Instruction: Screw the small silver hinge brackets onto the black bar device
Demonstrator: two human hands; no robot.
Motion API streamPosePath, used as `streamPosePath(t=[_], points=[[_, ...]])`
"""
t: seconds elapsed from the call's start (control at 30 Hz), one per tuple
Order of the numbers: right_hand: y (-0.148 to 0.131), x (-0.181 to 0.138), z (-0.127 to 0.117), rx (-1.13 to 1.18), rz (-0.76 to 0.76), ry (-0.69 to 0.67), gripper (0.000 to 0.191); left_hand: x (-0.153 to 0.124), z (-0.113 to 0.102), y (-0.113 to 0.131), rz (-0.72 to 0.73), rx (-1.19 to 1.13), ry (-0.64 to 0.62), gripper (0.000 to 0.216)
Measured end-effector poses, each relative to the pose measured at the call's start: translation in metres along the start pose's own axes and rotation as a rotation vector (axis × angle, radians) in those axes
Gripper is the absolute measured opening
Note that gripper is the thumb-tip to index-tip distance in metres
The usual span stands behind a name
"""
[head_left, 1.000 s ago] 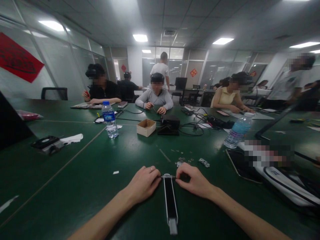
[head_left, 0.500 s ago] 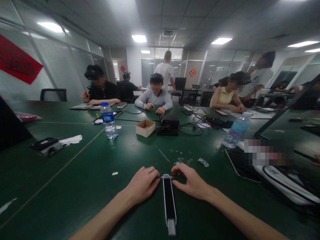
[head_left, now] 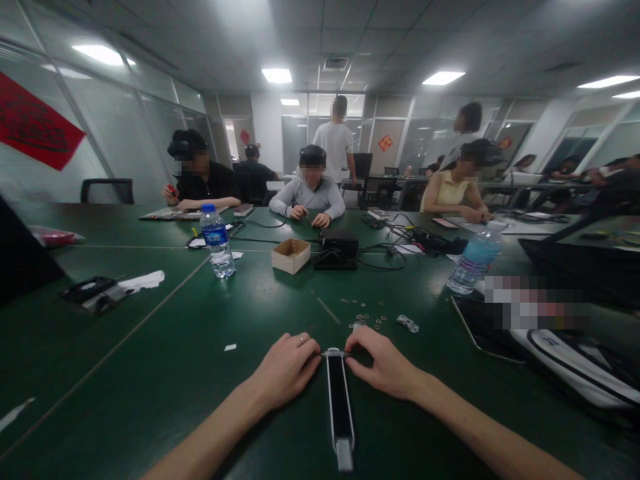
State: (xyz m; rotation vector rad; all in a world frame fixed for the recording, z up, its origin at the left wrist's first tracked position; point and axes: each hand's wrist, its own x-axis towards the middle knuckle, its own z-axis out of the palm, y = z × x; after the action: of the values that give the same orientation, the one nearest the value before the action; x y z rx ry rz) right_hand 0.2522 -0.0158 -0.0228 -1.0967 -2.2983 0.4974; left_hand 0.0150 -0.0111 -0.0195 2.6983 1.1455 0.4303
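Observation:
On the green tabletop in front of me lies a long, narrow black strip in a pale frame (head_left: 341, 400), with a grey block at its near end. A thin grey crosspiece (head_left: 334, 354) spans its far end. My left hand (head_left: 290, 367) pinches the left end of the crosspiece, fingers closed. At the right end, my right hand (head_left: 384, 363) has thumb and index finger closed in a pinch. The fingertips hide both ends of the crosspiece. Several small rings (head_left: 379, 321) lie beyond my right hand, near a small metal bracket (head_left: 408, 324).
Water bottles stand to the left (head_left: 218, 243) and right (head_left: 473, 260). An open box (head_left: 291, 256) sits beside a black device (head_left: 336, 249) with cables. A phone-like black slab (head_left: 483, 330) and a white bag (head_left: 570, 367) lie on the right. Several people sit across the table.
My hands and the framed strip stay almost still. In the background, a standing person at right has moved left, and the dark panel at the right edge has tilted lower.

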Motion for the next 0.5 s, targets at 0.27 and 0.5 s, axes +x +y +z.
streamPosePath(t=[0.27,0.5], points=[[-0.0009,-0.0007,-0.0013,0.004,0.012,-0.015,0.007,0.0005,-0.0029,0.0015,-0.010,-0.004,-0.004,0.014],[-0.0071,0.0014,-0.0034,0.003,0.021,-0.045,0.013,0.0001,-0.0021,0.0021,-0.010,0.008,-0.007,0.014]])
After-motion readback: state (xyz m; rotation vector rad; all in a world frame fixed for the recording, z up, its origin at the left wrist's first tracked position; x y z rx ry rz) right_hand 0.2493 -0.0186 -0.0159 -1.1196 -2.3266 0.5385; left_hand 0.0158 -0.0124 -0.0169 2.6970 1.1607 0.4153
